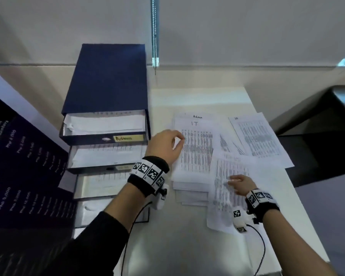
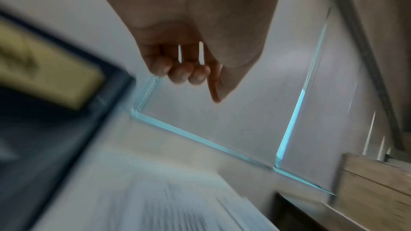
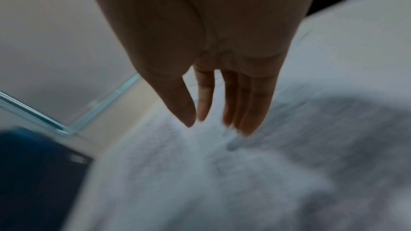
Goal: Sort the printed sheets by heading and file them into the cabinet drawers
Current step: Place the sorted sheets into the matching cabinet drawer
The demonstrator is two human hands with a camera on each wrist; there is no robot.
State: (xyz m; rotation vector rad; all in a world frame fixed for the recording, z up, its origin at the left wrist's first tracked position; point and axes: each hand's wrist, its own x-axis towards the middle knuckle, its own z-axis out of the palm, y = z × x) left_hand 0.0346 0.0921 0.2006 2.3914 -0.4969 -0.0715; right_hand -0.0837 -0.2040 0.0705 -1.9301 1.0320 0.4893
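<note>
A dark blue drawer cabinet [image 1: 106, 80] stands at the table's left with several drawers pulled out in steps, each holding paper. The top drawer carries a yellow "Admin" label [image 1: 128, 138]. Beside it lies a pile whose top sheet is headed "IT" [image 1: 195, 152]; the heading "Admin" [image 1: 197, 116] shows on a sheet beneath. My left hand [image 1: 178, 139] hovers at that pile's left edge, fingers curled, holding nothing [image 2: 189, 75]. My right hand [image 1: 232, 181] lies with straight fingers [image 3: 244, 111] on a skewed printed sheet [image 1: 225, 204] nearer to me. Another printed sheet [image 1: 261, 140] lies at the right.
A dark printed board [image 1: 18, 166] leans at the left of the cabinet. A bead chain [image 1: 155, 32] hangs along the wall behind. A black object [image 1: 327, 136] stands off the table's right edge. Cables run from both wrist cameras over the near table [image 1: 187, 246].
</note>
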